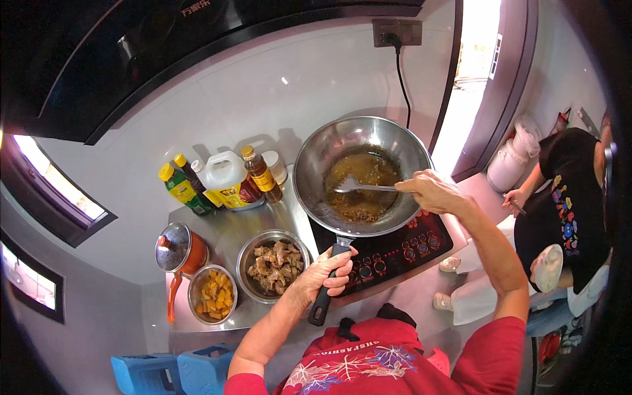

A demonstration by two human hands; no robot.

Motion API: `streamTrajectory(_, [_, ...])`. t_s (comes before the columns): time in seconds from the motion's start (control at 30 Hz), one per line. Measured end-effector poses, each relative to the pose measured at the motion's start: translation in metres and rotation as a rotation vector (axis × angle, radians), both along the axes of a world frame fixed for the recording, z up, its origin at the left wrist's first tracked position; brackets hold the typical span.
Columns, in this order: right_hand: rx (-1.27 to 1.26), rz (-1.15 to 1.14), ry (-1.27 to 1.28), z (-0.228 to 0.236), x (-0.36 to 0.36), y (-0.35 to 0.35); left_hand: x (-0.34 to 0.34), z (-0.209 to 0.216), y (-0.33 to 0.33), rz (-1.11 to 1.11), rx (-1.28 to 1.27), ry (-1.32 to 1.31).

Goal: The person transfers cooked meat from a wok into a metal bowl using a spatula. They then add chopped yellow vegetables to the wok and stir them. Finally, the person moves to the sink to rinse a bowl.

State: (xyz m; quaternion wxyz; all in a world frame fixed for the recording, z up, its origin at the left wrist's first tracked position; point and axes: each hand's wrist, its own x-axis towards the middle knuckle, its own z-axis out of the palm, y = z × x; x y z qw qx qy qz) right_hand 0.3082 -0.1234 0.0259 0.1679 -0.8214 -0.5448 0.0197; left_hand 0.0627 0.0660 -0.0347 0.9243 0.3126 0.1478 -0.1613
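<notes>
A steel wok [316,148] with brown oily liquid and dark bits in its bottom sits on a black induction cooktop [395,263]. Its black handle points toward me, and my left hand [322,275] is wrapped round it. My right hand [431,189] grips a metal spatula [375,187] by its shaft at the wok's right rim; the spatula's slotted head dips into the liquid. Left of the wok handle stands a steel bowl [243,280] of browned meat chunks [275,264]. Beside it is a smaller steel bowl [196,309] with orange-yellow cubes [216,294].
An orange lidded saucepan [191,253] stands at the counter's left. Along the wall are a green bottle [184,189], a white jug [227,174], an amber bottle [261,174] and a white jar [275,166]. A person in black [559,191] holds a knife-like tool at right. Blue plastic stools [204,368] stand below.
</notes>
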Motion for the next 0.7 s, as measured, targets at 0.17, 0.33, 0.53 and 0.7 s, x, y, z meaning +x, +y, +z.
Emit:
streamTrajectory(0.17, [-0.222, 0.014, -0.216, 0.075, -0.019, -0.031, -0.004, -0.001, 0.003, -0.015, 0.014, -0.019])
streamTrajectory(0.33, [-0.025, -0.062, -0.1, 0.054, -0.007, -0.008, -0.005, -0.008, 0.005, -0.007, 0.006, -0.05])
streamTrajectory(0.53, [0.029, -0.037, 0.294, 0.017, 0.011, 0.02, -0.006, -0.006, 0.001, -0.003, -0.016, -0.054])
streamTrajectory(0.7, [0.034, 0.155, 0.206, 0.005, 0.03, 0.01, -0.007, 0.0, -0.01, 0.053, 0.084, -0.004])
